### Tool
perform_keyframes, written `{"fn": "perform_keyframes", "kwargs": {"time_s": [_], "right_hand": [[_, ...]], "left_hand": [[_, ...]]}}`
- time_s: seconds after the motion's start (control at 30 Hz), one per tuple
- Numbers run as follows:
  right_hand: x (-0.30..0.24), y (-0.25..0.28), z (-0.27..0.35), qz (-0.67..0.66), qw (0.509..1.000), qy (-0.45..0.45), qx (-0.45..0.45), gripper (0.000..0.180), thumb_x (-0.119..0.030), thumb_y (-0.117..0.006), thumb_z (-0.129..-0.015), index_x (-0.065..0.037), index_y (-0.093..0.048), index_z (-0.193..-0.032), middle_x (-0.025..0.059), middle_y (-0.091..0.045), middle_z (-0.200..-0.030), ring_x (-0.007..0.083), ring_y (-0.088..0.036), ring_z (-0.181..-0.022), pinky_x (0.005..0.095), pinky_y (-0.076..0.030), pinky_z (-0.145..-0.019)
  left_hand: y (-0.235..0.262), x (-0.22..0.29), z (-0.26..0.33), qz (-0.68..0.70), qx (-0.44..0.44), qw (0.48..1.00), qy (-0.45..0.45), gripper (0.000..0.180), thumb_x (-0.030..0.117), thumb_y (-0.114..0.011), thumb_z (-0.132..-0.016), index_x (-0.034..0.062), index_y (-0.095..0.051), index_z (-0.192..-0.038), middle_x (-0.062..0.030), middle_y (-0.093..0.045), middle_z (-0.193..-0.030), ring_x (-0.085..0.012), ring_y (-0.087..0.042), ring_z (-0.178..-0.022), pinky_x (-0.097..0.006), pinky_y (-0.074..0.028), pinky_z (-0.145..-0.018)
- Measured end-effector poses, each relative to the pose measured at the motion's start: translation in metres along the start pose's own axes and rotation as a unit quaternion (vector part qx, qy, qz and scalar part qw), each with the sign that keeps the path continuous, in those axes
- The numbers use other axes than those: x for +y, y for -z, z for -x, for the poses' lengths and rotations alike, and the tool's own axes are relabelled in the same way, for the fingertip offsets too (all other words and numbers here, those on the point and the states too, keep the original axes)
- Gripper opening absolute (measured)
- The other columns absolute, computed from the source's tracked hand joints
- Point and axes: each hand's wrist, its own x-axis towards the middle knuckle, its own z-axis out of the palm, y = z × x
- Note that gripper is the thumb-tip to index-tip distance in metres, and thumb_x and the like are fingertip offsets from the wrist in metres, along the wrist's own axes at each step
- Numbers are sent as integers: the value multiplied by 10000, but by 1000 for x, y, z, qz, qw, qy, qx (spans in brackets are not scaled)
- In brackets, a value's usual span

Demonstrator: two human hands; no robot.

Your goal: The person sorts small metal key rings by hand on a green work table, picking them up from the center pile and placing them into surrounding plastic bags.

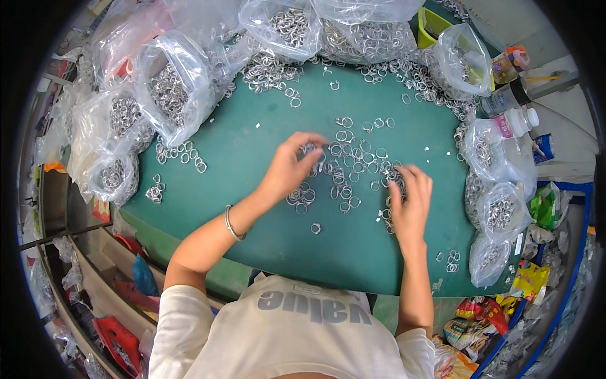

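Silver-coloured metal rings [355, 155] lie in a loose cluster on the green tabletop [252, 148]. At the cluster's left side, my left hand [292, 165] is curled, with a few rings [307, 149] between its thumb and fingers; motion blurs the fingertips. My right hand [410, 199] is at the right side of the cluster, its thumb and fingers apart over a small heap of rings [387, 211]. That hand partly covers the heap. A smaller group of rings [302, 197] lies below my left hand, and a single ring [316, 228] sits nearer to me.
Clear plastic bags full of rings [173, 95] line the left and far edges, and more bags [499, 215] stand along the right. A yellow-green bin [432, 26] is at the far right. Bottles [517, 121] stand beyond the right edge. Small ring groups [452, 260] lie near the corners.
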Motion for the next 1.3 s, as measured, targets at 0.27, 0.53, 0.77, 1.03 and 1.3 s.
{"fn": "perform_keyframes", "kwargs": {"time_s": [0.27,0.53,0.77,1.03,1.3], "right_hand": [[-7,-17,-1,27,982,114,-146,247,-38,-644,-784,-44,-610,-1028,91,-554,-1128,265,-499,-1100,452,-339,-991],[-6,-5,-9,-11,997,34,-75,172,-26,-678,-734,-47,-634,-899,49,-597,-947,247,-535,-945,396,-381,-847],[-3,-29,-21,12,994,96,-52,128,-21,-674,-740,-58,-615,-847,37,-606,-932,234,-530,-916,383,-363,-827],[-5,15,-10,-18,981,24,-189,188,24,-668,-718,-47,-662,-892,47,-582,-939,231,-507,-901,349,-344,-766],[-4,-33,-38,35,988,136,-64,87,-25,-670,-753,-28,-626,-828,64,-594,-1046,260,-523,-968,358,-373,-846]], "left_hand": [[22,10,9,48,34,998,-15,431,-156,-495,-821,15,-548,-1213,-54,-548,-1128,-109,-564,-876,-245,-521,-722],[24,14,16,-51,50,997,-2,272,-47,-601,-838,26,-621,-1099,-38,-568,-989,-117,-579,-859,-216,-493,-609],[16,26,8,-171,20,983,-71,207,58,-648,-836,31,-640,-1041,-87,-573,-842,-167,-556,-697,-283,-429,-558],[18,39,10,-276,-67,954,-97,264,-40,-551,-816,52,-609,-1057,-120,-560,-973,-342,-575,-775,-402,-467,-683],[17,37,12,-290,-18,950,-110,399,-96,-548,-745,48,-584,-1116,-133,-517,-1149,-328,-548,-932,-399,-461,-773]]}}
